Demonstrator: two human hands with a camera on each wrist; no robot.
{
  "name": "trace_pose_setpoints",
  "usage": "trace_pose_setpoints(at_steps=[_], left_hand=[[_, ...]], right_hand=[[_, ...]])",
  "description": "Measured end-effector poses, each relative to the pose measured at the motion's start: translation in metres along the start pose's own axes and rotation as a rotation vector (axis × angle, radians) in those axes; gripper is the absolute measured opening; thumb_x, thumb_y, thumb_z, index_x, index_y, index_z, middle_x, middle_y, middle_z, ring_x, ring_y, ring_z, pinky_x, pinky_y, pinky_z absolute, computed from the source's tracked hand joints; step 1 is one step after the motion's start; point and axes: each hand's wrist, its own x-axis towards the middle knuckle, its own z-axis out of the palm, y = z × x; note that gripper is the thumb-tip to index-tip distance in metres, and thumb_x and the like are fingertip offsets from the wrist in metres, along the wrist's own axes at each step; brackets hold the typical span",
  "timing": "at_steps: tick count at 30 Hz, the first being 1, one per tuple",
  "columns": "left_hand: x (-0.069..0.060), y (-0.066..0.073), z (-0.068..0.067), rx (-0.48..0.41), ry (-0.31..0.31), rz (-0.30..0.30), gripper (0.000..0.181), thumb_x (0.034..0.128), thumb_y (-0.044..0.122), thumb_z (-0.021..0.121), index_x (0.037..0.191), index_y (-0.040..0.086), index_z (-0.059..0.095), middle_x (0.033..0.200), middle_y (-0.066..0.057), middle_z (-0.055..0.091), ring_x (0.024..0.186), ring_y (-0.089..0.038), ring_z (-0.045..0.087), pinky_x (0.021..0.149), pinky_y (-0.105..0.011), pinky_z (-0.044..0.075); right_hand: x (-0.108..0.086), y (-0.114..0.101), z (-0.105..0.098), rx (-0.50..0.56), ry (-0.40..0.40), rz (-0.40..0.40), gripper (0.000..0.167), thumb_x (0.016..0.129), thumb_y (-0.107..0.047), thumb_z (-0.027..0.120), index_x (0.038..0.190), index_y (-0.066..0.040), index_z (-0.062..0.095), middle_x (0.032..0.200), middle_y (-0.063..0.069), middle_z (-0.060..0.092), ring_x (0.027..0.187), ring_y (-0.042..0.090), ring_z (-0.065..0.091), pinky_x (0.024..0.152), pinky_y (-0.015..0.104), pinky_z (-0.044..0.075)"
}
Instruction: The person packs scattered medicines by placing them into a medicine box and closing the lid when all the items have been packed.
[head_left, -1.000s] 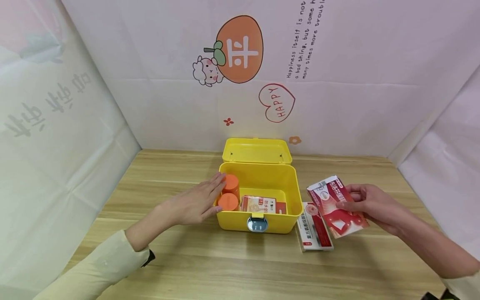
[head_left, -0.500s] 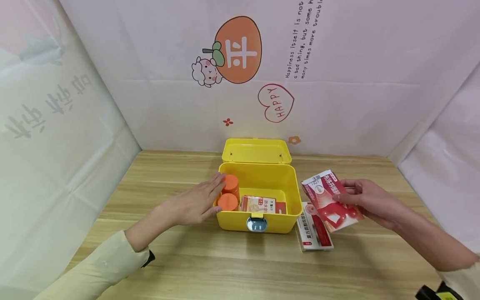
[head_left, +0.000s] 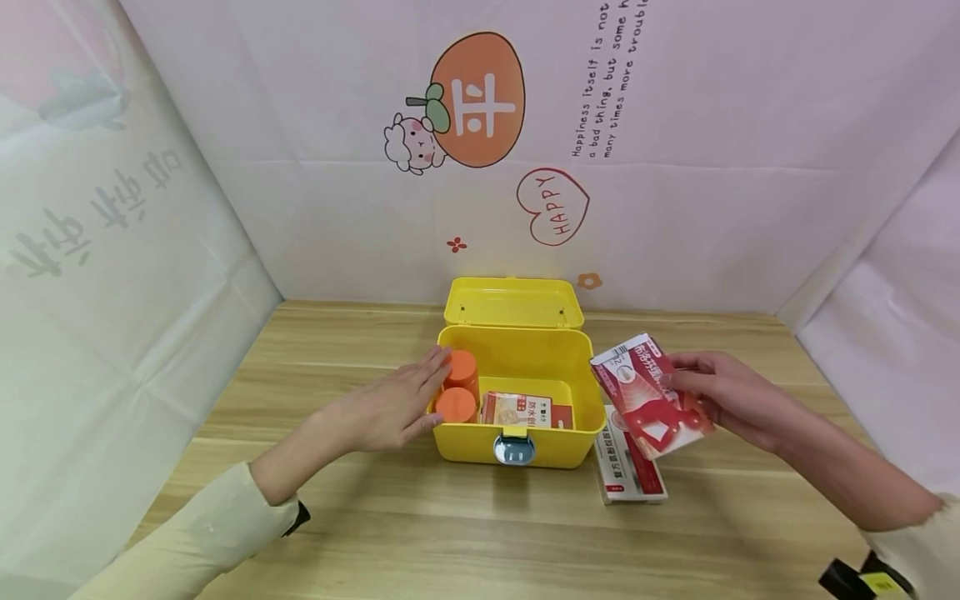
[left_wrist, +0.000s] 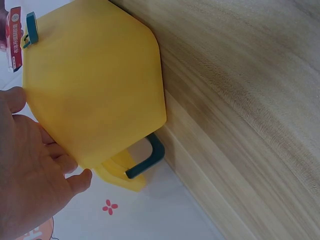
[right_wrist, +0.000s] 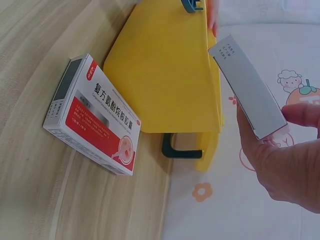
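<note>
A yellow lidded box stands on the table with its lid tipped back. Inside, two orange-capped bottles stand at the left, and a small bandage box lies near the front. My left hand rests on the box's left rim with fingers straight. My right hand pinches a red medicine box in the air, just right of the yellow box. In the right wrist view, the white narrow side of that medicine box faces the camera.
A white and red medicine carton lies flat on the table, against the yellow box's right side and partly under the held one in the head view. A printed white cloth hangs behind the wooden table.
My right hand has carried the red medicine box left and slightly back, closer to the yellow box's right rim. The left hand has stayed in place.
</note>
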Motion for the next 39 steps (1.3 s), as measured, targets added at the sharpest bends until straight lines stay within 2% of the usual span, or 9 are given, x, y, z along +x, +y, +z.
trace_pose_setpoints(at_steps=[12,20,28,32,39], left_hand=[[0.000,0.001,0.000,0.005,0.006,0.000,0.071,0.1072,0.045,0.032,0.157,-0.003,0.016,0.168,-0.019,0.007,0.156,-0.031,0.007,0.124,-0.046,0.024],[0.000,0.000,0.000,0.000,-0.002,-0.006,0.072,0.1073,0.046,0.031,0.158,-0.002,0.015,0.168,-0.018,0.006,0.157,-0.030,0.006,0.125,-0.047,0.023],[0.000,0.000,0.000,-0.006,-0.008,-0.012,0.072,0.1071,0.047,0.031,0.158,-0.002,0.014,0.168,-0.017,0.005,0.157,-0.030,0.005,0.124,-0.047,0.024],[0.000,0.000,0.000,-0.004,-0.009,-0.011,0.072,0.1072,0.047,0.031,0.158,-0.002,0.014,0.168,-0.018,0.005,0.157,-0.030,0.005,0.125,-0.047,0.023],[0.001,0.000,0.001,-0.007,-0.013,-0.014,0.072,0.1072,0.046,0.031,0.158,-0.002,0.015,0.168,-0.017,0.005,0.157,-0.029,0.006,0.125,-0.045,0.022]], right_hand=[[0.003,-0.009,0.004,-0.030,-0.013,0.011,0.064,0.105,-0.020,0.046,0.150,0.015,0.017,0.109,-0.003,0.065,0.093,0.012,0.069,0.081,0.030,0.061],[0.007,-0.014,0.006,-0.068,-0.033,-0.024,0.057,0.104,-0.015,0.050,0.145,0.017,0.026,0.102,-0.005,0.070,0.085,0.013,0.071,0.072,0.029,0.062],[0.009,-0.021,0.009,-0.121,-0.033,-0.015,0.059,0.102,-0.018,0.055,0.145,0.013,0.030,0.107,-0.004,0.071,0.091,0.014,0.070,0.076,0.028,0.061],[0.011,-0.024,0.010,-0.137,-0.016,-0.012,0.062,0.102,-0.019,0.057,0.148,0.011,0.030,0.115,0.001,0.068,0.096,0.013,0.068,0.079,0.027,0.061],[0.014,-0.031,0.015,-0.253,0.033,-0.014,0.068,0.100,-0.024,0.060,0.151,0.008,0.030,0.139,0.025,0.053,0.103,0.016,0.062,0.076,0.025,0.059]])
